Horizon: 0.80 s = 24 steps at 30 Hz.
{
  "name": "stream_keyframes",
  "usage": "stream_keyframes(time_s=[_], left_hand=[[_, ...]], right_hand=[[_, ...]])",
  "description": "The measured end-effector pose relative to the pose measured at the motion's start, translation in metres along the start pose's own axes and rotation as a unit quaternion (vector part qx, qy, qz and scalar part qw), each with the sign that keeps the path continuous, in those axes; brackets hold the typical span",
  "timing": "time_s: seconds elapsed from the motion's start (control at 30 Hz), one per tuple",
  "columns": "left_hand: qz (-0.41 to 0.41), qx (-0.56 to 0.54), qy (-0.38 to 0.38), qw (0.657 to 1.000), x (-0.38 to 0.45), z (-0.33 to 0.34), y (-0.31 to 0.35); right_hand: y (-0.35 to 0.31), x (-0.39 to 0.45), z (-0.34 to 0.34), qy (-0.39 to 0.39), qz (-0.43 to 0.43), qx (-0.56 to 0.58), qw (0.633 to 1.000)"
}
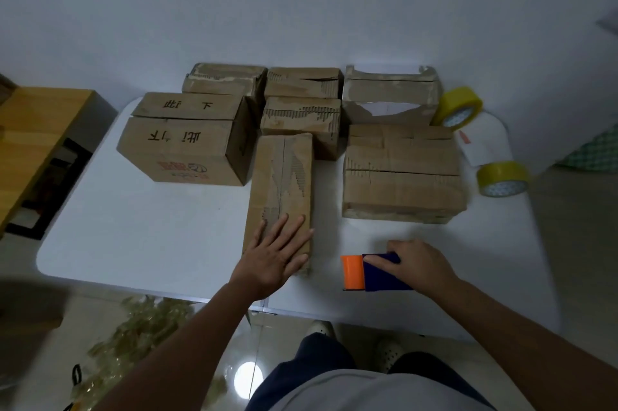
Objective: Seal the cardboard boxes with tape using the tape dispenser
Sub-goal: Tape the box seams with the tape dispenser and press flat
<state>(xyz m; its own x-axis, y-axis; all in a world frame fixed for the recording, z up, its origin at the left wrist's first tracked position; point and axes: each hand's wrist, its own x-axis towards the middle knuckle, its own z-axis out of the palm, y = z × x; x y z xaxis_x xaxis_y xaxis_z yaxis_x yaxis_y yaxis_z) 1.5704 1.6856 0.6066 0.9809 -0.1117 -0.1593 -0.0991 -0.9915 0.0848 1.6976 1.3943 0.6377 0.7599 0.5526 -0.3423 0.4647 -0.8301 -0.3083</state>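
On the white table (140, 243), seven cardboard boxes sit in a loose cluster toward the far edge. Nearest the person: a long narrow box (284, 183), lengthwise toward them, top flaps closed, seam running down the middle, surface paper torn. Left hand (277, 253) lies flat on its near end, fingers straight and spread, pressing down, not gripping.

Right hand (419, 265) is curled around the tape dispenser (374, 272), which is down at table level to the right of the narrow box, apart from it. Dispenser body is dark blue, orange part faces left toward the box. Can't tell if it touches the tabletop.

Other boxes: large printed box (187, 139) at left with Chinese characters on its flaps; wide box (401, 173) at right, flap seam showing a gap; three smaller ones behind, back-left box (224, 79), back-middle box (302, 83), middle box (301, 119); back-right box (389, 96) has torn flaps with white showing inside.

Two yellowish tape rolls at the right edge: far roll (458, 106) tilted against the back-right box, near roll (501, 178) just beside the wide box. White paper slip (478, 146) lies between them.

Wooden cabinet (36, 136) stands left of the table. Crumpled clear plastic (133, 333) on the floor below.
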Motion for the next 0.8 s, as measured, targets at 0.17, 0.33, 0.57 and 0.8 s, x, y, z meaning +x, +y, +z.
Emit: stream_keyframes(time_s=[0.17,0.33,0.57,0.8], left_hand=[[-0.021,-0.017,-0.009,1.000,0.000,-0.006,0.009],[0.038,-0.048,0.061,0.996,0.008,-0.017,0.017],[-0.040,-0.186,0.094,0.977,0.005,-0.002,0.032],[-0.081,-0.183,0.097,0.975,0.006,-0.003,0.041]], right_hand=[[-0.006,0.002,-0.005,-0.016,0.031,-0.007,0.999],[-0.010,0.003,-0.010,-0.086,0.027,0.021,0.996],[-0.020,0.001,-0.014,-0.073,-0.020,-0.028,0.997],[-0.040,0.001,0.003,-0.028,0.027,-0.040,0.998]])
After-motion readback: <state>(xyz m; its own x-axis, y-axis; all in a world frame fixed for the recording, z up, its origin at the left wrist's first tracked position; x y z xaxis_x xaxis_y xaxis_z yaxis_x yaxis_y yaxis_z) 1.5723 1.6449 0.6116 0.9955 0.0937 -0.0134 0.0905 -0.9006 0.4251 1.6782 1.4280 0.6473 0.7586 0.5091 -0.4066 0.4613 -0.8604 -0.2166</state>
